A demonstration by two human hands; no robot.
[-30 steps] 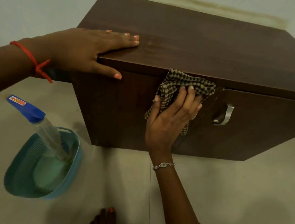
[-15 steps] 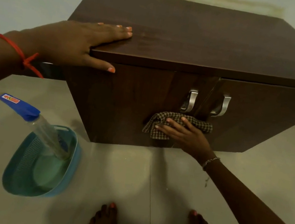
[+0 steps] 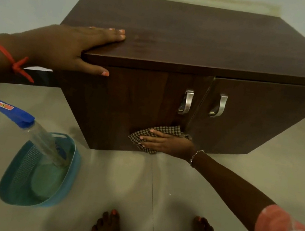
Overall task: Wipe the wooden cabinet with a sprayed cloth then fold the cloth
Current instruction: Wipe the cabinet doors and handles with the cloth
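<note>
Right hand [image 3: 165,142] flat, fingers spread, pressing checked cloth [image 3: 156,136] on cabinet [image 3: 180,39] front, 6 o'clock edge. Left hand [image 3: 78,46] splayed on top, 9 o'clock. Wiping underway; folding left.

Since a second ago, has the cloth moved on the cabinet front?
Yes. The cloth under the right hand went from the cabinet's top edge down below the door handles, near the bottom.

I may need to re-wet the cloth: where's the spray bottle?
In the head view, the spray bottle leans in the blue basket on the floor, lower left, in front of the cabinet's left corner.
</note>
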